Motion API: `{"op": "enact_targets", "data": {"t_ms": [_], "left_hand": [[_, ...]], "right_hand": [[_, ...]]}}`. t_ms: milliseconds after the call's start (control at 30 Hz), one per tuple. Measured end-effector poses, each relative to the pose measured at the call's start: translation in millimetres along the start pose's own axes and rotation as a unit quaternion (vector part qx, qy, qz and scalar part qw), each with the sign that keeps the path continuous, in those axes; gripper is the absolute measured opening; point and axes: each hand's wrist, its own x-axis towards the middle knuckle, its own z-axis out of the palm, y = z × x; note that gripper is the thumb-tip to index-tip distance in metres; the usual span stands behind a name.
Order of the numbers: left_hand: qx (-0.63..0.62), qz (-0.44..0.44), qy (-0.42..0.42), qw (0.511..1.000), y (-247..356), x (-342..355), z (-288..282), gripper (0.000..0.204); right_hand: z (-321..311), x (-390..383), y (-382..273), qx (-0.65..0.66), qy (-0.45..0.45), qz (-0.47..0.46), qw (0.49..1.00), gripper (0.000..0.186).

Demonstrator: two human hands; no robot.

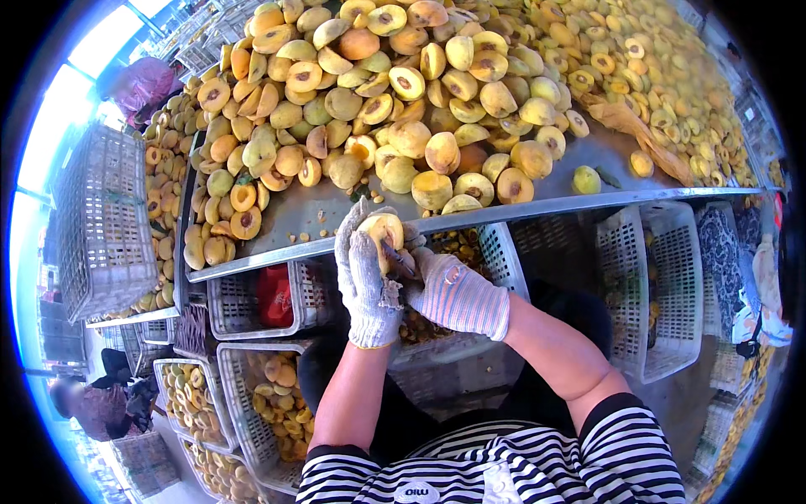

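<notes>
- Just below the table's front edge, a halved yellow fruit sits in the person's gloved hands, cut face up.
- The left hand wraps closed around the fruit from below and behind.
- The right hand is clenched on a small dark tool pressed against the fruit's cut face; what kind of tool cannot be told.
- Under the hands stands a white plastic crate holding small brownish pieces.
- Beyond them, the metal table carries a large heap of halved and whole yellow fruit.
- At lower left, more crates hold fruit halves.
- Striped sleeves show at the bottom.
</notes>
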Motion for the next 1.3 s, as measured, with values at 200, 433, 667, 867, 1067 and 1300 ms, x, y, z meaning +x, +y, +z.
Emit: {"op": "enact_targets", "data": {"t_ms": [200, 433, 667, 867, 1067, 1300], "left_hand": [[-0.042, -0.073, -0.045, 0.995, 28, 8, -1, 0.045], [0.167, 0.074, 0.013, 0.983, 23, -8, 8, 0.037], [0.245, -0.010, -0.193, 0.950, 50, 22, -2, 0.016], [0.141, -0.084, -0.404, 0.900, 48, 43, -16, 0.020], [-0.094, -0.174, -0.107, 0.974, 31, 11, 10, 0.020], [0.107, -0.161, -0.405, 0.894, 44, 40, -6, 0.022]], "right_hand": [[-20, -3, -19, 0.157, -0.057, 0.018, 0.986, 0.062], [5, -7, 2, 0.151, 0.016, -0.079, 0.985, 0.032], [-8, -20, -10, 0.360, -0.173, 0.124, 0.909, 0.023], [7, -29, -3, 0.366, -0.194, 0.112, 0.903, 0.028], [12, -26, 9, 0.277, -0.118, 0.037, 0.953, 0.038], [19, -30, 10, 0.254, -0.105, -0.036, 0.961, 0.029]]}}
